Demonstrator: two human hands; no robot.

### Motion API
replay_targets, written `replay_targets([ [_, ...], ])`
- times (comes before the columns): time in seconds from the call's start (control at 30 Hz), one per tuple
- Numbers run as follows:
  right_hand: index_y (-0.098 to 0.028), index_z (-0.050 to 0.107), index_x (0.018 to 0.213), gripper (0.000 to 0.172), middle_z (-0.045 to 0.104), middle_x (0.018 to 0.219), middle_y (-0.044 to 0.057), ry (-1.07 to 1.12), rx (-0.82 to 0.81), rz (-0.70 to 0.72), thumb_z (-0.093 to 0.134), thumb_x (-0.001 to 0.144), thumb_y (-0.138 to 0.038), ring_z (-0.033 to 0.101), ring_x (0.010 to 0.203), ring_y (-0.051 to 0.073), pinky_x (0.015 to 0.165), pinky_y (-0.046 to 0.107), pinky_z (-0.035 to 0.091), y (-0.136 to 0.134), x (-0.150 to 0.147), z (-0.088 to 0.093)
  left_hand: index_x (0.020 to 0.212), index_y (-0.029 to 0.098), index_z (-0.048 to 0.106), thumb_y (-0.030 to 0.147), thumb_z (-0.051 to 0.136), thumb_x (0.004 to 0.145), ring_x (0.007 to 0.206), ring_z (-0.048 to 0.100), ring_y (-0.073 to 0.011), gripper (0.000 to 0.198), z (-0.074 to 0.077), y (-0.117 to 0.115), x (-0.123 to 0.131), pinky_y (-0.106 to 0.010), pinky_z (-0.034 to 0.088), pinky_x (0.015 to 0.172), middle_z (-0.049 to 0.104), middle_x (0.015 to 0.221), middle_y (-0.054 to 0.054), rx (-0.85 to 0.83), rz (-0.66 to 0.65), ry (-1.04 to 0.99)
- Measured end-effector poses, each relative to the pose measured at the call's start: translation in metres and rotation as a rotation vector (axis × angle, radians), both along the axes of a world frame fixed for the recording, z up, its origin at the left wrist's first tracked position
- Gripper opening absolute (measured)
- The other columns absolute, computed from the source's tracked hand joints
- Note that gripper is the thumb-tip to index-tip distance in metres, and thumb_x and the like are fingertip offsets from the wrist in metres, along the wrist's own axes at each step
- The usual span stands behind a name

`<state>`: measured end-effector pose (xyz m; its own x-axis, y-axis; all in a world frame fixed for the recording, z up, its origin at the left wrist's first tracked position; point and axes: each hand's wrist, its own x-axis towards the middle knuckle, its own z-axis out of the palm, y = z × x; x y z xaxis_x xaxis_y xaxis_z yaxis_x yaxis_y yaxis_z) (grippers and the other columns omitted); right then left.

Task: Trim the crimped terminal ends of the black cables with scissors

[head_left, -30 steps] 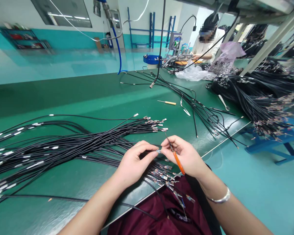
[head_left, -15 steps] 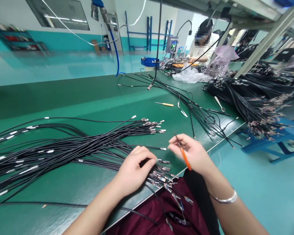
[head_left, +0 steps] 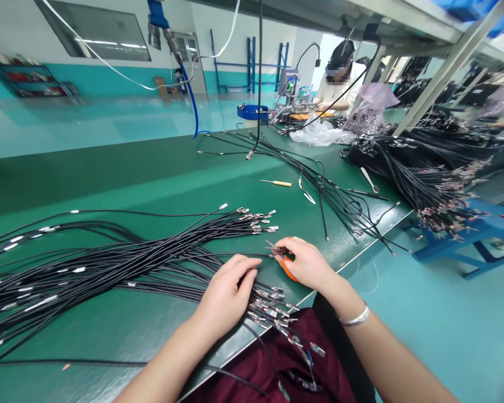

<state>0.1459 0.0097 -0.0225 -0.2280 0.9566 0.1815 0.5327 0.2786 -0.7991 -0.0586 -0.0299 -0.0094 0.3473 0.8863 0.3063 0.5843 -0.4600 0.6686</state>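
A big bundle of black cables (head_left: 109, 263) with metal terminals lies across the green bench (head_left: 151, 179). My left hand (head_left: 227, 291) rests on the cables near the front edge, its fingers curled over the terminal ends (head_left: 273, 310). My right hand (head_left: 300, 263) is closed round an orange-handled tool (head_left: 286, 267) and pinches one cable's terminal (head_left: 271, 246) at its fingertips. A silver bracelet (head_left: 355, 318) sits on my right wrist. Another fan of terminals (head_left: 258, 219) lies just beyond my hands.
A small yellow-handled screwdriver (head_left: 277, 183) and loose cables (head_left: 340, 196) lie further back. A large heap of cables (head_left: 424, 168) fills the right end, beside a blue stand (head_left: 479, 235). A person (head_left: 338, 84) works at the far end by plastic bags (head_left: 319, 133).
My right hand dropped from in front of me to the bench and now pinches a terminal. My left hand let go of its terminal and settled on the cable ends. The view shifted slightly.
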Motion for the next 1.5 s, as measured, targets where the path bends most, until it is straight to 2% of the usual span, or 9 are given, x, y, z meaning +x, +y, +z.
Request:
replay_targets([
  [0.13,-0.021,0.058,0.089,0.011,0.065,0.079,0.002,0.147,-0.093,-0.029,0.057,0.081,-0.027,0.062,0.071,0.015,0.072,0.032,0.051,-0.005,-0.002,0.006,0.102,0.020,0.064,0.014,0.051,0.087,0.095,0.059,-0.0190,0.021,-0.001,-0.001,0.005,-0.036,0.049,0.086,0.064,0.099,-0.007,0.193,0.105,-0.027],
  [0.27,-0.018,0.053,0.093,0.020,0.065,0.078,0.002,0.319,-0.212,-0.015,0.059,0.081,-0.033,0.067,0.070,0.014,0.066,0.028,0.053,-0.020,-0.006,0.026,0.111,0.022,0.062,0.012,0.056,0.084,0.118,0.049,-0.0249,0.030,0.010,-0.003,0.008,-0.048,0.037,0.103,0.062,0.115,-0.009,0.393,0.148,-0.021],
  [0.37,-0.018,0.055,0.090,0.022,0.063,0.070,-0.002,0.517,-0.361,-0.026,0.067,0.076,-0.030,0.066,0.065,0.013,0.059,0.025,0.050,-0.032,-0.009,0.042,0.107,0.025,0.064,0.013,0.056,0.085,0.104,0.059,-0.0200,0.026,0.016,-0.004,0.009,-0.050,0.031,0.107,0.068,0.098,-0.003,0.347,0.044,-0.070],
  [0.5,-0.018,0.055,0.088,0.023,0.062,0.064,-0.003,0.624,-0.447,-0.038,0.070,0.074,-0.028,0.064,0.060,0.012,0.054,0.023,0.046,-0.040,-0.013,0.052,0.100,0.027,0.069,0.014,0.055,0.086,0.076,0.061,-0.0140,0.023,0.020,-0.009,0.009,-0.042,0.041,0.095,0.066,0.078,0.001,0.240,-0.018,-0.194],
  [0.63,-0.018,0.056,0.090,0.024,0.064,0.063,-0.002,0.673,-0.464,-0.028,0.071,0.074,-0.027,0.063,0.058,0.011,0.053,0.022,0.046,-0.043,-0.017,0.054,0.100,0.027,0.070,0.016,0.055,0.087,0.076,0.059,-0.0160,0.023,0.023,-0.014,0.008,-0.034,0.044,0.077,0.064,0.075,-0.001,0.123,-0.014,-0.280],
  [0.8,-0.018,0.056,0.090,0.023,0.063,0.066,-0.003,0.688,-0.440,-0.045,0.071,0.074,-0.026,0.062,0.057,0.010,0.053,0.022,0.046,-0.046,-0.020,0.055,0.092,0.025,0.071,0.018,0.055,0.087,0.074,0.059,-0.0160,0.019,0.027,-0.016,0.006,-0.034,0.044,0.076,0.064,0.074,-0.001,0.036,0.005,-0.340],
  [0.97,-0.019,0.057,0.090,0.022,0.062,0.067,-0.003,0.689,-0.430,-0.083,0.070,0.074,-0.025,0.062,0.059,0.010,0.056,0.022,0.048,-0.049,-0.022,0.057,0.089,0.022,0.069,0.014,0.060,0.084,0.080,0.060,-0.0159,0.013,0.027,-0.017,0.007,-0.032,0.044,0.079,0.068,0.079,-0.001,0.129,0.011,-0.317],
  [1.17,-0.019,0.058,0.091,0.021,0.060,0.070,-0.003,0.654,-0.371,-0.094,0.069,0.075,-0.025,0.062,0.064,0.010,0.062,0.023,0.051,-0.057,-0.027,0.058,0.095,0.023,0.070,0.017,0.064,0.082,0.074,0.058,-0.0145,0.016,0.028,-0.019,0.010,-0.030,0.044,0.072,0.064,0.073,0.000,0.222,0.022,-0.258],
  [1.5,-0.019,0.059,0.089,0.019,0.060,0.071,-0.003,0.584,-0.388,-0.080,0.067,0.073,-0.024,0.058,0.063,0.011,0.061,0.026,0.050,-0.063,-0.022,0.056,0.096,0.025,0.070,0.012,0.060,0.084,0.073,0.057,-0.0129,0.020,0.025,-0.018,0.003,-0.035,0.041,0.089,0.060,0.073,0.002,0.205,-0.108,-0.221],
])
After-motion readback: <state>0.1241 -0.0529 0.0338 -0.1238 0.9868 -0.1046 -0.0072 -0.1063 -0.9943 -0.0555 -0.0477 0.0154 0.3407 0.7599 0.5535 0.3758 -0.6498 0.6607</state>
